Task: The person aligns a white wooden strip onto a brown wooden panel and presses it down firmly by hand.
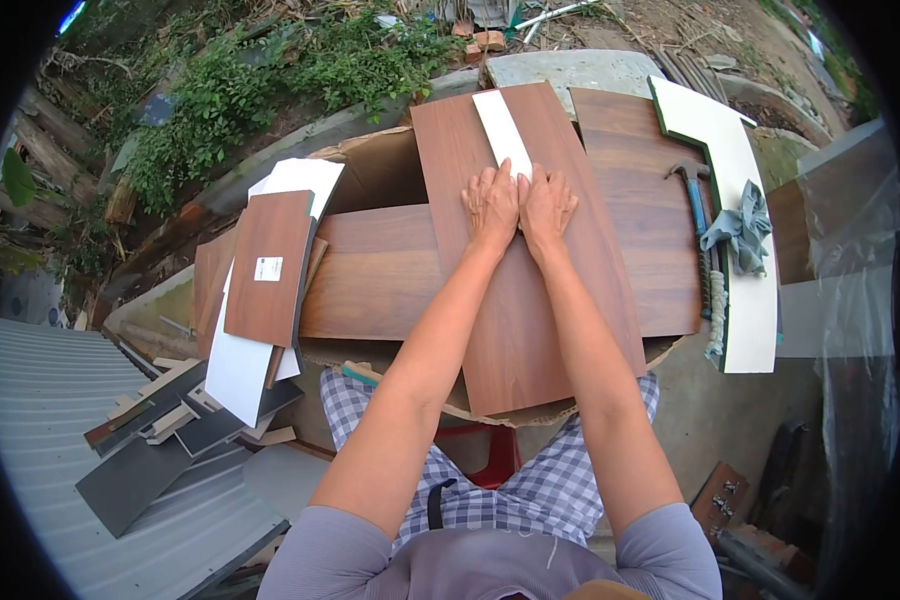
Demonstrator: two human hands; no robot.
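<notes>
My left hand [491,206] and my right hand [546,204] are side by side on a long brown wood-grain panel [560,310]. Both have bent fingers closed at the near part of a narrow white strip [502,128], thumbs close together over it. The strip lies lengthwise on the panel and runs to its far edge; its near end is mostly covered by my hands. Beneath, another wood-grain board [370,270] shows on the left, and a wider one [640,220] on the right.
On the right are a hammer [694,200], a grey-blue cloth or glove [742,232] and a white notched board [760,330]. Brown and white panels [270,240] are stacked at left, above dark offcuts [135,485] on corrugated metal [50,400]. A red stool [500,455] is beneath me.
</notes>
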